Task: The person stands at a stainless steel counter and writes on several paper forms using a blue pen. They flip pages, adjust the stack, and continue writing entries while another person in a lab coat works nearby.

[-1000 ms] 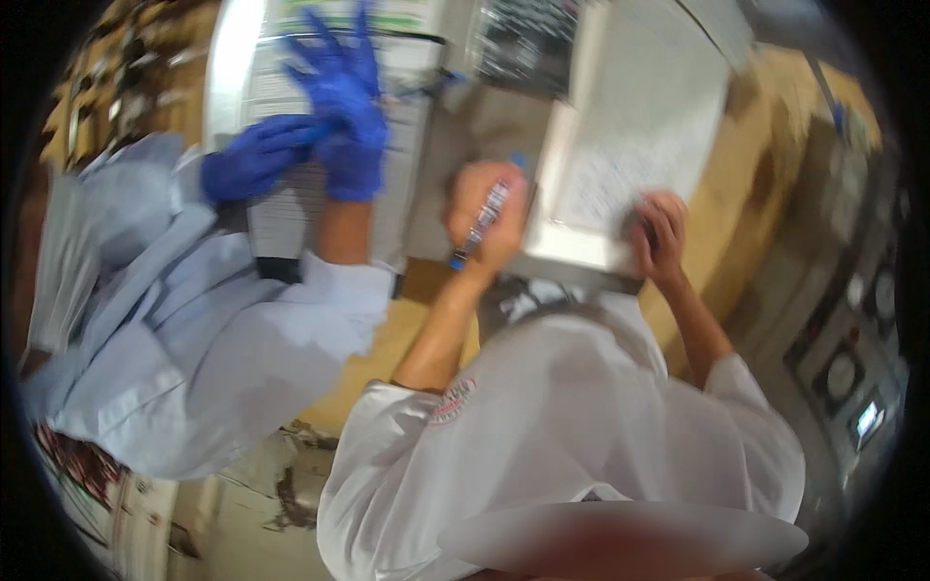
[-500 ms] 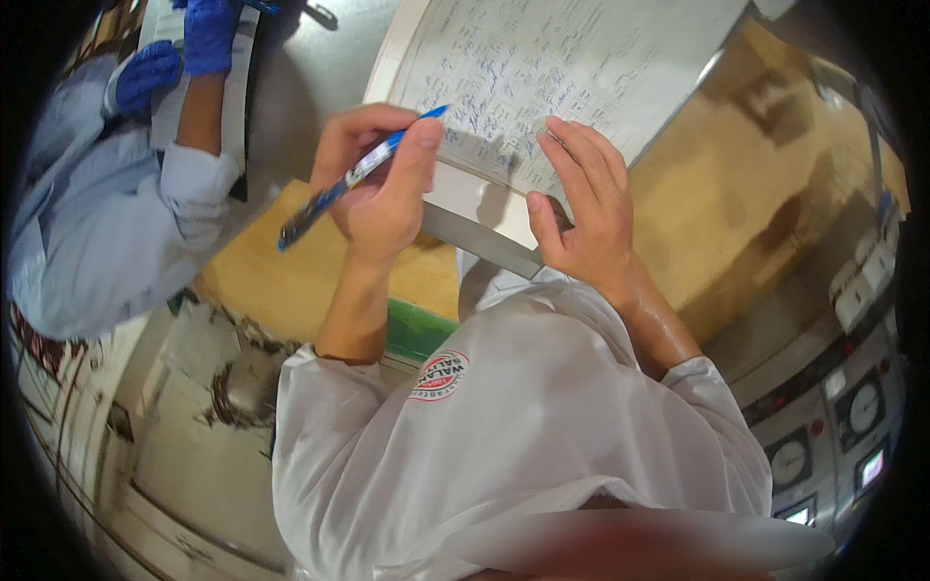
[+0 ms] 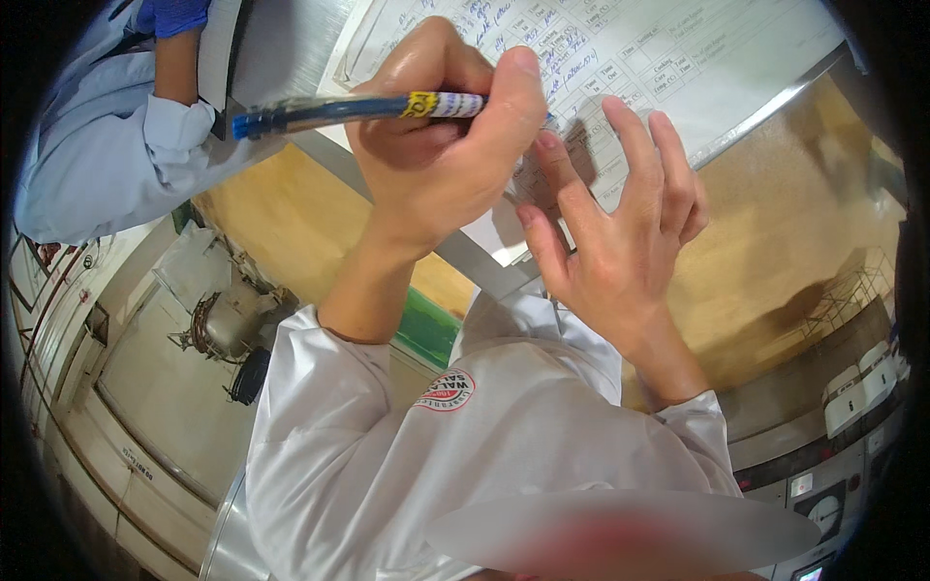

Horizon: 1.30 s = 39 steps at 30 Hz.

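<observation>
Over ruled form [image 3: 668,58]: pen [image 3: 373,107], blue-ended, yellow-white label [image 3: 438,105], gripped by left fingers [image 3: 513,97]; right fingers [image 3: 639,160] spread.

There are two bare hands [image 3: 625,247], one ballpoint pen [image 3: 424,105], one printed form [image 3: 697,53], one round emblem [image 3: 448,390].

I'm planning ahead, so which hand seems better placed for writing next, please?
Probably the left hand: it grips the blue pen over the printed form; the right hand holds none.
</observation>
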Available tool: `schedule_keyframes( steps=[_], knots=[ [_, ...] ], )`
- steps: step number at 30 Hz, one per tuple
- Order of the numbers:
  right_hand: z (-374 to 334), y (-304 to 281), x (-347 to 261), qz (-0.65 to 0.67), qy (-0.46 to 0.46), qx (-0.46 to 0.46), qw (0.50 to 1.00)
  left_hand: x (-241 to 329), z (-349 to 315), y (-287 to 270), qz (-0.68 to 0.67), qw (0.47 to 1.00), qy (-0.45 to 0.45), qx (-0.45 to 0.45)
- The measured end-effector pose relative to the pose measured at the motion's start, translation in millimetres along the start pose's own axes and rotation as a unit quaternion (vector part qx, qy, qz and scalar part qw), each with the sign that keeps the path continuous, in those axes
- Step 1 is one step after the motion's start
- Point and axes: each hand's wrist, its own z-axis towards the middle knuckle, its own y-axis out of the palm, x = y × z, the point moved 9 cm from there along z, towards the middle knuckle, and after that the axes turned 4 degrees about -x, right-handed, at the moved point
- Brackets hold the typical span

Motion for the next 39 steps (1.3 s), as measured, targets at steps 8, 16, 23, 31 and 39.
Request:
schedule_keyframes(
  steps=[8,16,23,31,39],
  knots=[
    [-1.3,0.7,12.7,0.011,-0.037,0.004,0.999,9.5,6.1,9.7,0.006,0.999,-0.036,0.019],
    [-3.5,5.7,17.9,0.017,-0.056,0.047,0.997,1.8,9.3,17.0,0.108,0.994,0.029,-0.018],
    [-7.3,10.3,19.9,-0.011,-0.071,0.080,0.994,2.1,6.9,17.6,0.062,0.998,0.028,-0.017],
    [-6.8,10.7,19.2,-0.018,-0.070,0.084,0.994,10.5,7.4,16.7,0.119,0.991,0.059,-0.004],
    [0.3,19.8,26.8,-0.010,-0.068,0.088,0.994,5.3,14.0,21.7,0.168,0.983,0.067,-0.018]
  ],
)
